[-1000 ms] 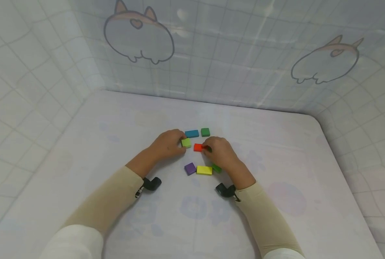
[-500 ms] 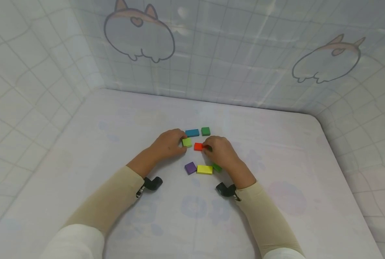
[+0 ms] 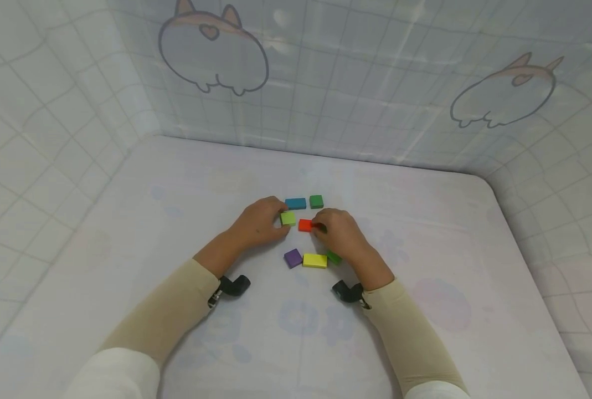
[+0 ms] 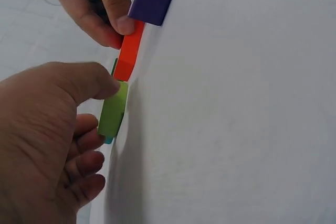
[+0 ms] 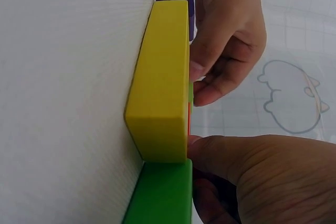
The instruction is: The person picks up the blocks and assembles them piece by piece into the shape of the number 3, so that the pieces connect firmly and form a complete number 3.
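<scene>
In the head view my left hand pinches a light green block by its sides, thumb at the near side. The left wrist view shows the thumb on one end of that light green block. Just to its right, my right hand grips a red block between thumb and finger at its right end. A small gap parts the two blocks in the head view. Behind them lie a blue block and a dark green block.
Nearer to me sit a purple block, a yellow block and a green block, the last partly hidden by the right hand. The pale cloth-covered table is bordered by hanging sheets with a grid pattern.
My left hand has edged slightly to the right with the light green block, narrowing the gap to the red one. The right hand has stayed nearly still.
</scene>
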{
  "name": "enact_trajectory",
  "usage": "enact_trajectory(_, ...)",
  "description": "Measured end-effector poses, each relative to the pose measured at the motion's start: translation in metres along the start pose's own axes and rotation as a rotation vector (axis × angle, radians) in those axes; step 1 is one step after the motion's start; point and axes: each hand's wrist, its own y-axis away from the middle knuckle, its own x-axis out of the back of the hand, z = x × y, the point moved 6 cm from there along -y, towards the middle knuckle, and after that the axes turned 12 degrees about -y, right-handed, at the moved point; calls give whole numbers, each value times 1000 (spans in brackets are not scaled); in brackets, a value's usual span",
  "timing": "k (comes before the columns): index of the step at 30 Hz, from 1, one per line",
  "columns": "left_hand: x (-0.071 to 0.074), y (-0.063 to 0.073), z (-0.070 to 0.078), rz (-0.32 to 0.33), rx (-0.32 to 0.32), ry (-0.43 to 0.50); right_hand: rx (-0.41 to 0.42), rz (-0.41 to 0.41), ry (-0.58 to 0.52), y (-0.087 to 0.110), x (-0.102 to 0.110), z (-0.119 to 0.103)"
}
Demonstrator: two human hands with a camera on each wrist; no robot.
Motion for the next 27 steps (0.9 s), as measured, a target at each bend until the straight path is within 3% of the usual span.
enact_trajectory(4,8,3,5,79,-73,-14,14,1,3,-1,3,-3)
enact_trajectory(8,11,4,9,104,-108,-5,21,0,1,-1,3,-4)
enact_trajectory(19,-4,7,1,71,-19,136,11,-9,-12,2,0,-4)
enact_trajectory(27,-7,7,-2,48,23,116,53,10,-19,5,3,-13)
